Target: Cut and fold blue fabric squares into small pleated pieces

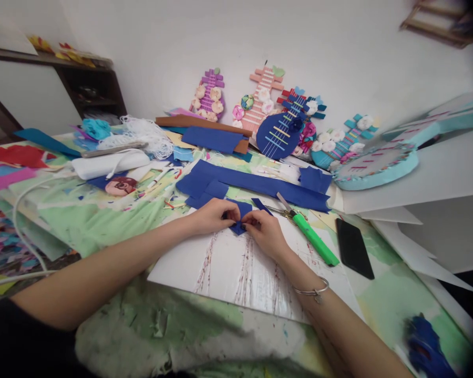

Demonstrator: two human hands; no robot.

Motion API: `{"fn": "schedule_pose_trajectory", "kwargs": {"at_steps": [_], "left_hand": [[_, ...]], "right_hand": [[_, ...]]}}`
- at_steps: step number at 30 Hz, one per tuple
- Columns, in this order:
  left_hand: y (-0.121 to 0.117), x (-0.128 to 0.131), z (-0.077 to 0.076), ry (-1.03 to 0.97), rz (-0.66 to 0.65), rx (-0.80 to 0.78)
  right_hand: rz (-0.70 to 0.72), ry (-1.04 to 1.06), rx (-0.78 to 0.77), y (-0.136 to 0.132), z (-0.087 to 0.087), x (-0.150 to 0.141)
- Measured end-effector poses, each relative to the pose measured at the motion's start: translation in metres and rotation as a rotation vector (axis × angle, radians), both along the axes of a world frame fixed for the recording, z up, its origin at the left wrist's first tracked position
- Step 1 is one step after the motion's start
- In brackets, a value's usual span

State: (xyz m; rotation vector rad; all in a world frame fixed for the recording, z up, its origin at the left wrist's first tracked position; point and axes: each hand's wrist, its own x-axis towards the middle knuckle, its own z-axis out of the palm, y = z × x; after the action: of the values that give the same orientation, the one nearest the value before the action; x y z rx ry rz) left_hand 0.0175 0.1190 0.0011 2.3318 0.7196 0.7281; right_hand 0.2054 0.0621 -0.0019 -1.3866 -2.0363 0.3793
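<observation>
One tangle of white cord lies beyond the left forearm, well to the left of the hands. Next comes the left hand, its thumb and fingers pinching one side of a small blue piece. That piece sits between the hands, over a streaked white board, with a long blue strip just beyond. The right hand pinches the opposite side. Well beyond the hands leans a dark-blue lute-shaped craft; near the right hand's outer side lie a green cutter and, farther right, a black phone.
</observation>
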Motion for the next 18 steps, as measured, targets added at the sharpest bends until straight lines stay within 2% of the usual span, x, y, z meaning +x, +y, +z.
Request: {"fn": "schedule_pose_trajectory", "kwargs": {"at_steps": [18], "left_hand": [[-0.0001,-0.0006,-0.0014,-0.005,0.0,0.063]], "right_hand": [[0.041,-0.017,0.064,0.0003,0.0005,0.0004]]}}
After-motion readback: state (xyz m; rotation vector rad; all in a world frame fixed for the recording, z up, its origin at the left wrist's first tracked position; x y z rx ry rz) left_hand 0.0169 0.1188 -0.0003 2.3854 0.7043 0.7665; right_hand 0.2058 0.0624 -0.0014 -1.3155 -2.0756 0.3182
